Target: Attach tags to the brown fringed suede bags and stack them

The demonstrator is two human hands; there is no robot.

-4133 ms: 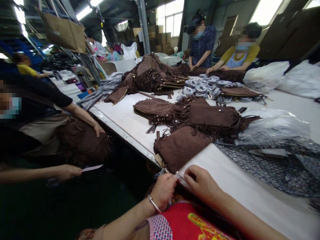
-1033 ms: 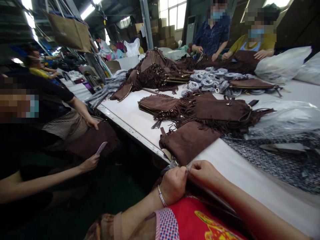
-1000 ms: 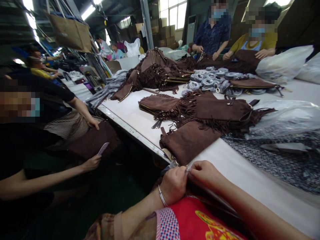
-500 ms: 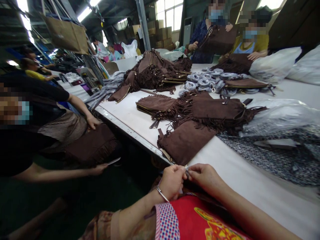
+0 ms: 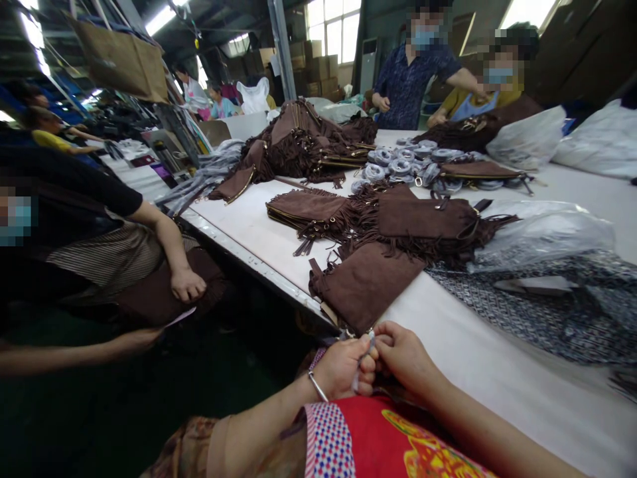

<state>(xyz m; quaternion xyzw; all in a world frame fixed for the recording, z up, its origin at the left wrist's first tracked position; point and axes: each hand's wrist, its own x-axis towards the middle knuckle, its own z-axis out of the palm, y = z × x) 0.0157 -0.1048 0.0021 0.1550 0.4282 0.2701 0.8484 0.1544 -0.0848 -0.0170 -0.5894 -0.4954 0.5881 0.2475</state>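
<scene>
At the table's near edge, a dark brown suede bag [image 5: 371, 282] lies flat with its lower corner toward me. My left hand [image 5: 346, 365], with a bangle at the wrist, is closed on a strip of thin whitish wrapping [image 5: 371, 338]; part of it hangs below the fingers. Against it, my right hand [image 5: 405, 355] pinches at the same wrapping, thumb and fingers together. Small metal fittings show at the bag's corner just above the hands. Whatever the wrapping covers is hidden by my fingers.
More brown fringed bags [image 5: 303, 143] are heaped farther back, beside coiled grey-wrapped straps [image 5: 398, 166]. Clear plastic [image 5: 552, 226] and black-and-white patterned cloth [image 5: 527, 312] lie right. A co-worker [image 5: 149, 245] holds a brown bag at left; two others stand across the table [image 5: 269, 245].
My hands stay together at the bag's corner, with more whitish wrapping showing. Across the table, a co-worker has put down a brown bag and reaches sideways. The left co-worker's hand has moved down over a bag.
</scene>
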